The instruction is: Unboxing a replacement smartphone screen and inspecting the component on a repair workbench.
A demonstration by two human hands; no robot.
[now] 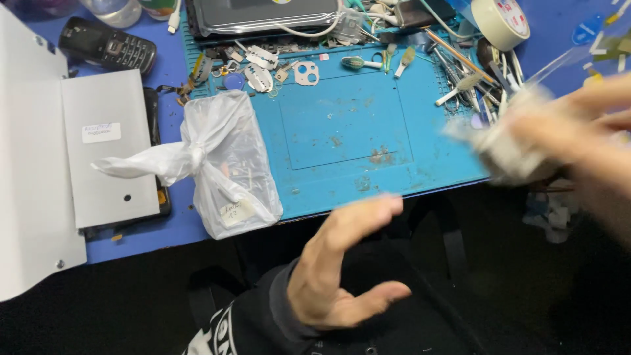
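My left hand (pixel 345 269) hovers open below the front edge of the blue work mat (pixel 342 131), fingers spread, holding nothing. My right hand (pixel 585 138) is blurred at the right edge and grips a crumpled whitish wad (pixel 506 148), maybe cloth or plastic; I cannot tell which. A knotted clear plastic bag (pixel 220 164) with a small label lies on the mat's left front corner, apart from both hands.
A white flat case (pixel 105 151) lies open at the left. An old black keypad phone (pixel 108 45) sits at the back left. Small metal parts (pixel 263 72), tweezers and brushes (pixel 460 72) and a tape roll (pixel 503 23) line the back.
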